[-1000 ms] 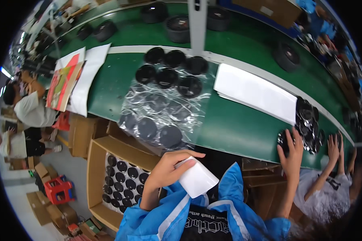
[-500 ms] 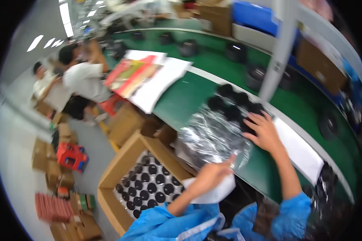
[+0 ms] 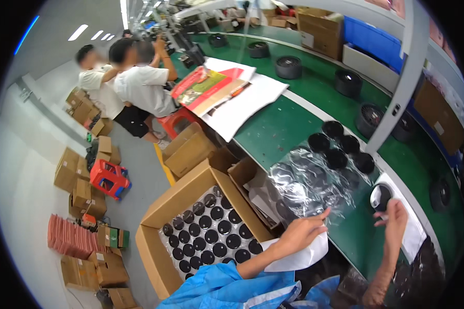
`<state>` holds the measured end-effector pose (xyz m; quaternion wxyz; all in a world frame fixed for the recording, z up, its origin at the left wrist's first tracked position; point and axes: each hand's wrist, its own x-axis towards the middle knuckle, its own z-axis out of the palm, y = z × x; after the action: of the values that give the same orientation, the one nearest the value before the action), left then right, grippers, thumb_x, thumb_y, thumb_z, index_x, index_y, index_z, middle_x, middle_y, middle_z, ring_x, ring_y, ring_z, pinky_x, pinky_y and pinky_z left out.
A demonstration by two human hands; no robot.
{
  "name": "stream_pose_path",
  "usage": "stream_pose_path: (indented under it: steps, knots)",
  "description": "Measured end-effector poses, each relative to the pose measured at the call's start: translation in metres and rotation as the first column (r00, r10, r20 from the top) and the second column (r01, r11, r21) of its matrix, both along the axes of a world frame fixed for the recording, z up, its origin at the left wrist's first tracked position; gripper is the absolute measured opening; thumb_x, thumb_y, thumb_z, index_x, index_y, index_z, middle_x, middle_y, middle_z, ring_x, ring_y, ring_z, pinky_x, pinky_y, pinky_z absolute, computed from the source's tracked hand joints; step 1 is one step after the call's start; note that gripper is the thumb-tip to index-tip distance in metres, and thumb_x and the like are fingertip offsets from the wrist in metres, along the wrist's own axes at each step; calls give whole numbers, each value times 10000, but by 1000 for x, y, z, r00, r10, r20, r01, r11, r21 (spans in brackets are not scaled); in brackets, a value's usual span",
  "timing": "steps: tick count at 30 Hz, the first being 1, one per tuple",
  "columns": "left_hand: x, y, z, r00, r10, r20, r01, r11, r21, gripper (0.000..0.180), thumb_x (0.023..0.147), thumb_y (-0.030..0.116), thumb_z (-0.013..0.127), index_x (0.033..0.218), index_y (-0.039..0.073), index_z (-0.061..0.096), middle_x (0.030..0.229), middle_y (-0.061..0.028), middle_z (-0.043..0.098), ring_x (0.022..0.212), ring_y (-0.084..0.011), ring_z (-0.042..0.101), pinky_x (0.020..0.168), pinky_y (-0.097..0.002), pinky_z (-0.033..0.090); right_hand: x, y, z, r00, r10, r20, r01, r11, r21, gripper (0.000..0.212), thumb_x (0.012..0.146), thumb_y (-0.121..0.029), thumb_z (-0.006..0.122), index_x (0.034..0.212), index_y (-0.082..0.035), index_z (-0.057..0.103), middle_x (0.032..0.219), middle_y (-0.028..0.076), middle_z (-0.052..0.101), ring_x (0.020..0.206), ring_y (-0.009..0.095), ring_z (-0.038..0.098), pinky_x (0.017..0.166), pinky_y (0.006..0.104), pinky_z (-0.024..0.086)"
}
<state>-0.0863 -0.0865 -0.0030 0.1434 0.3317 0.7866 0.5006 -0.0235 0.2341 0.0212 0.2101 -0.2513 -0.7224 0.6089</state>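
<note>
My left hand [image 3: 305, 233] is closed at the near edge of a crinkled clear plastic bag [image 3: 304, 180], thumb and forefinger pinching its corner. Several black round caps [image 3: 336, 158] lie in rows at the bag's far end, and others show blurrily through the plastic. Farther right, my right hand [image 3: 394, 219] holds one black round cap [image 3: 381, 197] by its edge, tilted, with a bright reflection on its face. That cap is over a white sheet [image 3: 413, 234] on the green table [image 3: 265, 126]. White paper [image 3: 304, 253] shows just below my left hand.
An open carton [image 3: 148, 250] at my left holds black caps in rows on clear plastic. Dark cylindrical parts [image 3: 288, 67] stand along the green line beyond a pale rail. A metal post [image 3: 392, 118] rises at the right. Two people [image 3: 144, 85] work at far left.
My right hand has moved from the caps on the plastic toward me and right, and now holds one cap. My left hand stays at the bag's near edge. The view has shifted.
</note>
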Motion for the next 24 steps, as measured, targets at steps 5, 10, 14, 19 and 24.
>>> stream_pose_path:
  steps: [5, 10, 14, 19, 24]
  knots:
    - [12, -36, 63, 990, -118, 82, 92, 959, 266, 146, 985, 30, 733, 944, -109, 707, 1549, -214, 638, 970, -243, 799, 790, -321, 591, 91, -37, -41, 933, -79, 352, -79, 908, 413, 269, 1073, -244, 743, 1142, 6, 671, 833, 89, 708, 607, 189, 686, 533, 327, 526]
    - [9, -48, 58, 934, -303, 191, 240, 925, 294, 139, 948, 17, 738, 946, -118, 769, 1429, -281, 710, 769, -126, 732, 600, -211, 492, 71, -84, 22, 968, -105, 228, -98, 679, 727, 646, 815, -225, 928, 1387, -32, 697, 1335, 151, 657, 1193, 379, 626, 1002, 457, 528]
    - [16, -36, 35, 901, -325, 287, 271, 939, 212, 144, 944, 25, 744, 940, -116, 767, 1449, -267, 704, 728, -103, 678, 598, -236, 477, 74, -78, -4, 974, 35, 222, -182, 701, 689, 779, 739, -248, 972, 1433, -40, 684, 1399, 140, 626, 1297, 397, 580, 1091, 482, 486]
    - [7, -33, 34, 947, -244, 209, 198, 956, 217, 162, 954, 42, 753, 918, -114, 726, 1499, -249, 675, 740, -108, 663, 644, -268, 498, 74, -81, 3, 961, 41, 275, -212, 747, 630, 798, 723, -266, 980, 1435, -52, 688, 1412, 148, 624, 1341, 387, 576, 1107, 485, 489]
    - [-20, -46, 39, 985, -80, 152, 83, 996, -18, 221, 973, 67, 771, 873, -92, 655, 1570, -207, 622, 821, -215, 738, 742, -313, 555, -6, -83, 30, 975, 215, -62, -106, 689, 717, 761, 768, -271, 959, 1447, -61, 686, 1442, 152, 636, 1349, 390, 583, 1096, 478, 504]
